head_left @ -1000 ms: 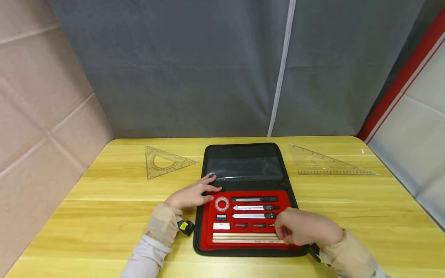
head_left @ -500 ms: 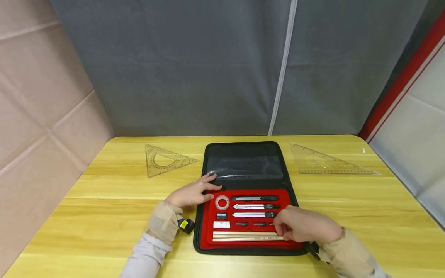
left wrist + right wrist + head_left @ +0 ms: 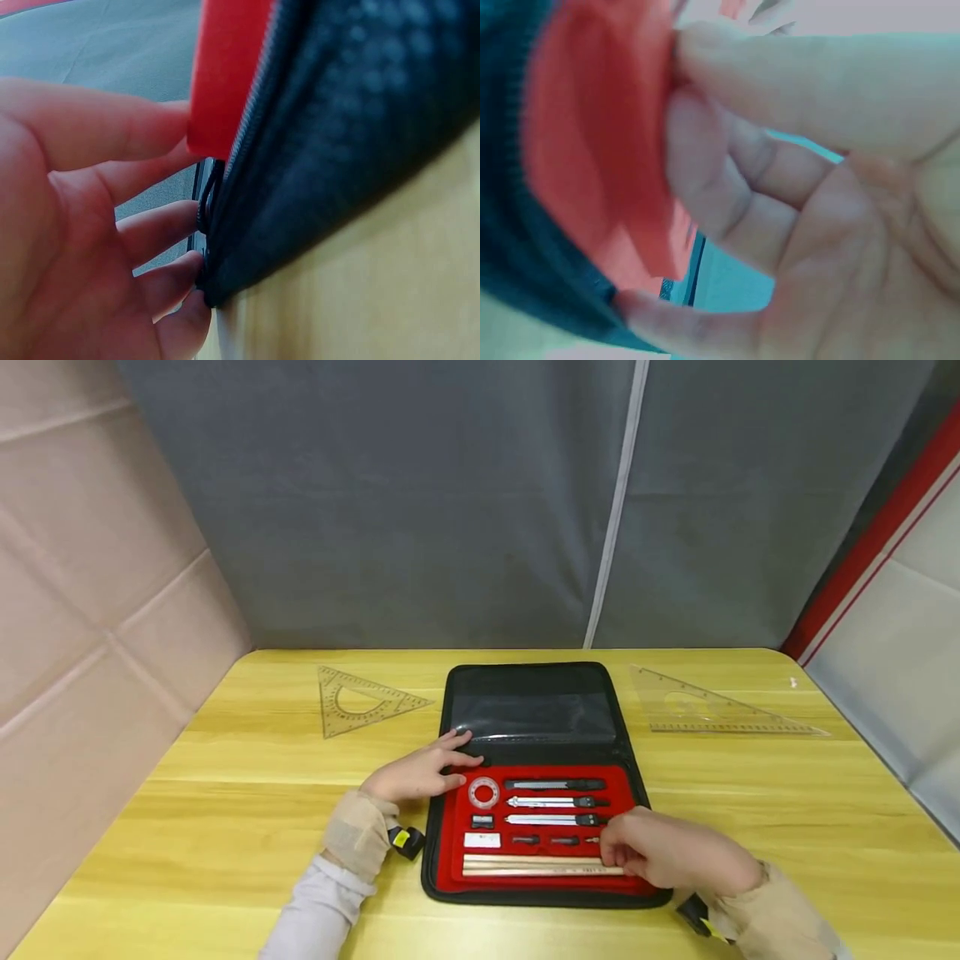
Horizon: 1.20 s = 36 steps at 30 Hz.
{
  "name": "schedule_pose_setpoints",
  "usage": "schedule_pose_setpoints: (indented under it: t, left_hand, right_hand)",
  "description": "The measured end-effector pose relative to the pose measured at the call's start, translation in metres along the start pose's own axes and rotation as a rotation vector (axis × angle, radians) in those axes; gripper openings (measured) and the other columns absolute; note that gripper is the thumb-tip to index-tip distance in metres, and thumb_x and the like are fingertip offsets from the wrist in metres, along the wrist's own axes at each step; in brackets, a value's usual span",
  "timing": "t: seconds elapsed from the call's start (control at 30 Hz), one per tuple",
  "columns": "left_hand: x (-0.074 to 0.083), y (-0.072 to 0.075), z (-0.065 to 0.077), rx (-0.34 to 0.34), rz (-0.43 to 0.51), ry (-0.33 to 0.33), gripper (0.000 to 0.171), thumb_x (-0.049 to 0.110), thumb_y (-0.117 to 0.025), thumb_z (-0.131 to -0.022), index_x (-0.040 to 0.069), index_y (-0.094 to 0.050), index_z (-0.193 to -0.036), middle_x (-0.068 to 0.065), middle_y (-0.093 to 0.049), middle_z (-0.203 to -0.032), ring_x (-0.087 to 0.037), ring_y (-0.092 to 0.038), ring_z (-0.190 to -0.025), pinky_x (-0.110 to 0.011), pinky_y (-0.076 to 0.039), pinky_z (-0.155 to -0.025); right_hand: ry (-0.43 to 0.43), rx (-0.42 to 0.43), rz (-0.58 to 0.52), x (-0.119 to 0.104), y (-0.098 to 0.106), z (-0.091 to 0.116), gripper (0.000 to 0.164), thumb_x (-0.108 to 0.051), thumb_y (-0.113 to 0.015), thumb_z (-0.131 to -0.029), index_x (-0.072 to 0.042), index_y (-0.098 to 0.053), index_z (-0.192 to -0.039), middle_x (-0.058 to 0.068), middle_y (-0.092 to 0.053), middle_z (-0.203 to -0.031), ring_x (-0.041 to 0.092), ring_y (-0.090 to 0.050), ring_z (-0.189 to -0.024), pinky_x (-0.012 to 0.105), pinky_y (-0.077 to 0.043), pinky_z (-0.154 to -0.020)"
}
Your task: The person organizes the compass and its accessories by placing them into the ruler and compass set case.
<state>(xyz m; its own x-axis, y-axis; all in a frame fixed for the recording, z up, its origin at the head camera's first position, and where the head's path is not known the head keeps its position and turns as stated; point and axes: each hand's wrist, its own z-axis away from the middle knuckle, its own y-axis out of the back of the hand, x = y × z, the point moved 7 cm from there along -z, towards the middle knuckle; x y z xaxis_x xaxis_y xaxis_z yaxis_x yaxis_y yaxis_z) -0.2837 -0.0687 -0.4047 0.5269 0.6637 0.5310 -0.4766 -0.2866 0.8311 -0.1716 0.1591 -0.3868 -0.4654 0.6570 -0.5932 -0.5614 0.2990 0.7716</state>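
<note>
A black zip case (image 3: pixel 546 900) lies unfolded on the table, its red tray (image 3: pixel 495 778) nearest the person. My left hand (image 3: pixel 416 775) rests on the case's left edge with spread fingers; in the left wrist view its thumb meets the red tray's side (image 3: pixel 225 82). At the tray's lower right, my right hand (image 3: pixel 667 852) has curled fingers pinching the right end of the wooden pencils (image 3: pixel 532 871), and this end is hidden by the hand. In the right wrist view the thumb and index fingertips close together at the tray's edge (image 3: pixel 622 135).
The tray also holds a round protractor (image 3: pixel 471 793), an eraser (image 3: pixel 482 840), a sharpener (image 3: pixel 482 822), a cutter knife (image 3: pixel 555 784) and two compasses (image 3: pixel 547 820). Clear set squares lie left (image 3: pixel 333 720) and right (image 3: pixel 738 724). A grey curtain (image 3: pixel 420 510) hangs behind.
The whole scene shifts slightly as the head moves. The right hand stays at the pencils' right end, and the pencils lie at slightly different angles. The left hand keeps its place on the case.
</note>
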Motion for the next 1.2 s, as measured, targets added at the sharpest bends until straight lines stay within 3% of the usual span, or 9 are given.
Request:
schedule_pose_setpoints:
  t: [0.17,0.37,0.53,0.7,0.9,1.0,1.2]
  left_hand:
    - [0.000,0.001,0.000,0.001,-0.008,-0.007,0.043,0.015,-0.055,-0.093,0.006,-0.057,-0.135,-0.017,-0.026,-0.156,-0.038,-0.015,-0.145,-0.055,-0.031,-0.110]
    - [0.000,0.000,-0.001,0.001,-0.002,-0.005,0.043,0.015,-0.055,-0.093,0.006,-0.057,-0.135,-0.018,-0.026,-0.156,-0.038,-0.015,-0.145,-0.055,-0.031,-0.110]
    - [0.000,0.001,0.000,0.005,-0.006,0.002,0.043,0.015,-0.055,-0.093,0.005,-0.057,-0.135,-0.017,-0.027,-0.156,-0.038,-0.015,-0.146,-0.055,-0.030,-0.110]
    - [0.002,0.001,-0.001,0.001,-0.008,-0.003,0.043,0.015,-0.055,-0.093,0.005,-0.057,-0.135,-0.017,-0.027,-0.156,-0.038,-0.015,-0.146,-0.055,-0.031,-0.110]
    - [0.004,0.001,-0.003,0.000,-0.012,-0.017,0.042,0.016,-0.055,-0.094,0.006,-0.057,-0.135,-0.017,-0.026,-0.156,-0.038,-0.016,-0.145,-0.054,-0.031,-0.110]
    - [0.003,0.001,-0.003,0.001,-0.016,-0.020,0.042,0.016,-0.055,-0.093,0.006,-0.057,-0.135,-0.018,-0.026,-0.156,-0.038,-0.016,-0.145,-0.055,-0.031,-0.110]
    - [0.000,0.000,-0.001,0.000,-0.025,-0.012,0.042,0.015,-0.055,-0.093,0.006,-0.057,-0.134,-0.018,-0.027,-0.156,-0.038,-0.017,-0.145,-0.055,-0.032,-0.110]
  right_hand:
    - [0.025,0.047,0.053,0.002,-0.002,0.006,0.023,0.001,-0.066,-0.085,-0.021,-0.060,-0.083,-0.016,-0.051,-0.080,-0.001,-0.046,-0.070,0.020,-0.045,-0.063]
    - [0.139,0.108,0.046,0.003,-0.002,0.012,0.020,-0.004,-0.066,-0.088,-0.023,-0.061,-0.084,-0.019,-0.052,-0.081,-0.003,-0.046,-0.072,0.019,-0.044,-0.064]
    - [0.179,0.157,0.019,0.006,-0.001,0.014,0.013,-0.010,-0.069,-0.088,-0.022,-0.066,-0.084,-0.020,-0.055,-0.082,-0.004,-0.049,-0.072,0.019,-0.046,-0.063]
    - [0.218,0.234,0.049,0.004,-0.002,0.016,0.015,-0.002,-0.073,-0.081,-0.017,-0.070,-0.082,-0.014,-0.061,-0.080,-0.004,-0.050,-0.069,0.018,-0.048,-0.060]
    - [0.319,0.350,0.170,-0.009,-0.006,0.020,0.026,0.012,-0.073,-0.072,-0.014,-0.070,-0.075,-0.012,-0.054,-0.072,-0.004,-0.048,-0.066,0.011,-0.044,-0.057]
    - [0.280,0.350,0.174,-0.011,-0.006,0.017,0.029,0.015,-0.071,-0.071,-0.014,-0.068,-0.071,-0.013,-0.051,-0.070,-0.004,-0.045,-0.064,0.012,-0.043,-0.055]
    - [0.105,0.299,0.142,-0.011,-0.010,0.008,0.034,0.015,-0.066,-0.072,-0.018,-0.059,-0.065,-0.016,-0.041,-0.065,-0.002,-0.035,-0.060,0.016,-0.037,-0.053]
